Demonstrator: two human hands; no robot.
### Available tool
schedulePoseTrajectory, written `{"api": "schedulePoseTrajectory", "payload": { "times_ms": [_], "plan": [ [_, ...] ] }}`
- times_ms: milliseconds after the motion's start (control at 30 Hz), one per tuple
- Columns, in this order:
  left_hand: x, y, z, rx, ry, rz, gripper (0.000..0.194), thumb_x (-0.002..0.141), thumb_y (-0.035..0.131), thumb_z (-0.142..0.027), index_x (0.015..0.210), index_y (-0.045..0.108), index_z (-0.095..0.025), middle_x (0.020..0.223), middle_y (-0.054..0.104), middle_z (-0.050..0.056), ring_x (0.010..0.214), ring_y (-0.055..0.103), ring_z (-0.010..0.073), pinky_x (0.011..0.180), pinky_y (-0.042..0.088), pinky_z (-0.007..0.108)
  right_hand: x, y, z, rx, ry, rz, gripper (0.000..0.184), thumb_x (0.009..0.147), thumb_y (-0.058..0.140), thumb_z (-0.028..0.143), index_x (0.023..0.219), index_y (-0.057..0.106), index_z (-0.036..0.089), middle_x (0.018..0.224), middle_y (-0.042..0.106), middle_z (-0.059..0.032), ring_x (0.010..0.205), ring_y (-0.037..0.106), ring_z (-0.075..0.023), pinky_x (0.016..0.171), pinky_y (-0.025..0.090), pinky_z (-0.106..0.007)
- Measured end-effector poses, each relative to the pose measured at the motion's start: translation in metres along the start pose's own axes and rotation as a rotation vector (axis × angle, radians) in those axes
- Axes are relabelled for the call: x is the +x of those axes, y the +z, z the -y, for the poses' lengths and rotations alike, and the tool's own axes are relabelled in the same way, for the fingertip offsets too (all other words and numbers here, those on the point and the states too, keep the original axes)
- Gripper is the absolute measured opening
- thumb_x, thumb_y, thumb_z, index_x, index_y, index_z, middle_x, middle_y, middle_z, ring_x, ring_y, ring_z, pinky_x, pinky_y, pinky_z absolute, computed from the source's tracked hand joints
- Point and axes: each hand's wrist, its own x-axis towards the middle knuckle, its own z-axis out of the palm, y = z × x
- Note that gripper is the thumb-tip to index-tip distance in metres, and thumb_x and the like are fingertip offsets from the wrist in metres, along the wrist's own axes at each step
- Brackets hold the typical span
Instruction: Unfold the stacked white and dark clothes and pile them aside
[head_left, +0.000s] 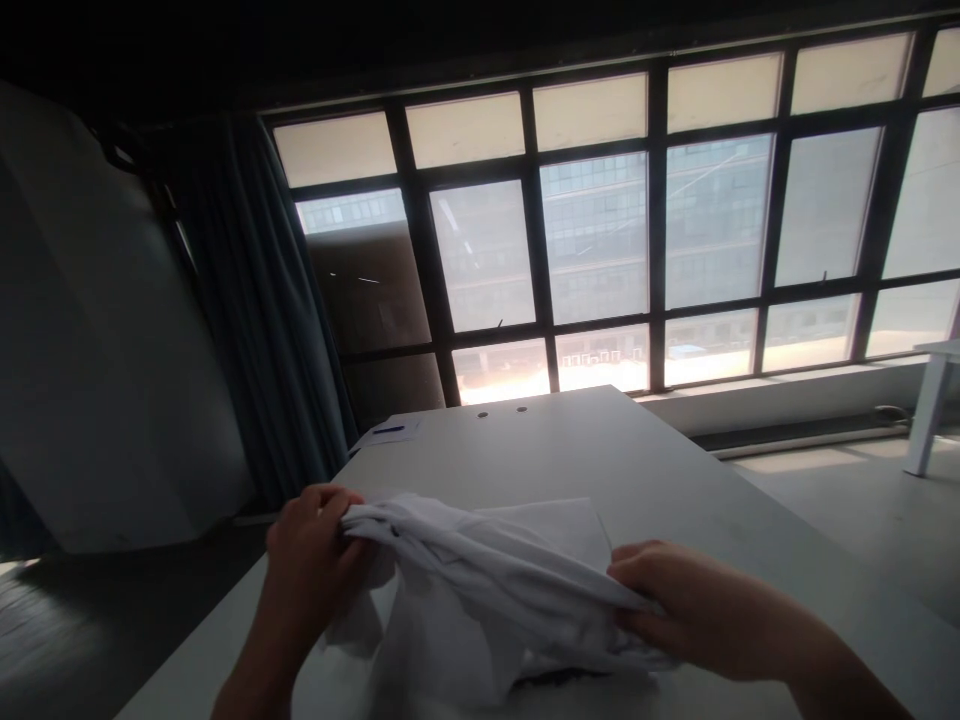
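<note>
A white cloth garment (pixel 480 590) is stretched between my two hands just above a white table (pixel 570 450). My left hand (pixel 311 560) is closed on the bunched left end of the fabric. The right end is pinched by my right hand (pixel 675 605), fingers curled over it. Loose folds hang down between them onto the tabletop. A flat folded white piece (pixel 559 525) lies on the table just behind the held garment.
A sheet of paper with a blue pen (pixel 388 431) lies at the table's far left corner. Two small round holes (pixel 501 411) mark the far edge. Large windows (pixel 600 230) and a dark curtain (pixel 262 310) stand behind. Another white table leg (pixel 926 410) is at right.
</note>
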Motion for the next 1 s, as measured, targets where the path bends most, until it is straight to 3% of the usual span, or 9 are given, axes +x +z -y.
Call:
{"api": "schedulePoseTrajectory", "payload": {
  "times_ms": [133, 267, 367, 467, 567, 633, 700, 833, 1000],
  "plan": [
    [-0.008, 0.011, 0.033, 0.031, -0.069, -0.009, 0.046, 0.08, 0.057, -0.046, 0.119, 0.063, -0.022, 0.147, 0.038, 0.019, 0.129, 0.043, 0.0451, 0.097, 0.042, 0.065, 0.013, 0.002, 0.005, 0.301, -0.108, -0.296, 0.018, 0.095, 0.054, 0.037, 0.099, 0.061, 0.021, 0.104, 0.063, -0.0057, 0.093, 0.06, -0.0192, 0.086, 0.051, -0.03],
    [-0.021, 0.018, 0.046, -0.156, 0.086, 0.127, 0.046, 0.089, 0.05, -0.041, 0.132, 0.059, -0.028, 0.156, 0.032, 0.013, 0.139, 0.039, 0.0398, 0.107, 0.04, 0.063, 0.034, 0.015, 0.007, 0.903, -0.016, -0.355, 0.03, 0.096, 0.055, 0.052, 0.105, 0.055, 0.023, 0.088, 0.058, -0.0007, 0.067, 0.06, -0.017, 0.058, 0.056, -0.031],
    [-0.03, 0.003, 0.022, -0.343, 0.18, 0.235, 0.054, 0.094, 0.053, -0.047, 0.146, 0.044, -0.035, 0.165, 0.02, 0.006, 0.148, 0.028, 0.0363, 0.112, 0.039, 0.057, 0.054, 0.027, 0.021, 1.192, -0.068, -0.376, 0.03, 0.092, 0.061, 0.051, 0.1, 0.056, 0.022, 0.081, 0.056, 0.0004, 0.062, 0.057, -0.0162, 0.05, 0.053, -0.029],
    [-0.035, -0.014, -0.024, -0.556, 0.277, 0.353, 0.079, 0.089, 0.065, -0.054, 0.156, 0.026, -0.04, 0.169, 0.011, 0.004, 0.152, 0.02, 0.035, 0.116, 0.037, 0.053, 0.075, 0.028, 0.047, 1.272, -0.138, -0.361, 0.026, 0.087, 0.07, 0.042, 0.097, 0.06, 0.02, 0.082, 0.058, -0.0004, 0.068, 0.055, -0.0142, 0.056, 0.049, -0.024],
    [-0.038, -0.016, -0.068, -0.803, 0.325, 0.373, 0.138, 0.058, 0.091, -0.061, 0.16, 0.002, -0.035, 0.168, 0.013, 0.011, 0.151, 0.02, 0.0399, 0.121, 0.028, 0.057, 0.094, 0.013, 0.078, 1.339, -0.242, -0.363, 0.024, 0.084, 0.073, 0.036, 0.094, 0.062, 0.017, 0.081, 0.059, 0.0002, 0.069, 0.053, -0.0114, 0.06, 0.046, -0.021],
    [-0.04, -0.008, -0.087, -0.952, 0.33, 0.404, 0.156, 0.042, 0.097, -0.059, 0.161, 0.0, -0.03, 0.164, 0.021, 0.015, 0.148, 0.027, 0.0418, 0.122, 0.025, 0.057, 0.106, -0.003, 0.098, 1.375, -0.327, -0.399, 0.022, 0.084, 0.072, 0.034, 0.095, 0.062, 0.017, 0.081, 0.059, 0.0004, 0.07, 0.053, -0.0111, 0.062, 0.046, -0.021],
    [-0.042, 0.004, -0.098, -1.058, 0.327, 0.502, 0.144, 0.044, 0.098, -0.055, 0.159, 0.018, -0.026, 0.158, 0.035, 0.016, 0.143, 0.037, 0.0409, 0.122, 0.027, 0.055, 0.118, -0.023, 0.113, 1.403, -0.395, -0.455, 0.019, 0.085, 0.07, 0.032, 0.097, 0.063, 0.018, 0.081, 0.06, 0.0009, 0.071, 0.055, -0.0113, 0.065, 0.047, -0.022],
    [-0.048, 0.025, -0.108, -1.128, 0.268, 0.795, 0.087, 0.059, 0.091, -0.036, 0.137, 0.055, -0.022, 0.135, 0.061, 0.009, 0.12, 0.058, 0.0331, 0.109, 0.044, 0.045, 0.141, -0.063, 0.12, 1.516, -0.462, -0.622, 0.012, 0.085, 0.064, 0.025, 0.095, 0.062, 0.019, 0.081, 0.062, 0.0019, 0.07, 0.058, -0.0112, 0.07, 0.051, -0.024],
    [-0.054, 0.036, -0.102, -1.275, 0.318, 1.019, 0.082, 0.056, 0.087, -0.039, 0.131, 0.062, -0.017, 0.119, 0.069, 0.007, 0.11, 0.062, 0.0317, 0.103, 0.047, 0.044, 0.168, -0.081, 0.089, 1.65, -0.375, -0.771, 0.008, 0.079, 0.063, 0.016, 0.085, 0.058, 0.019, 0.07, 0.059, 0.0041, 0.064, 0.059, -0.011, 0.066, 0.053, -0.024]
  ]
}}
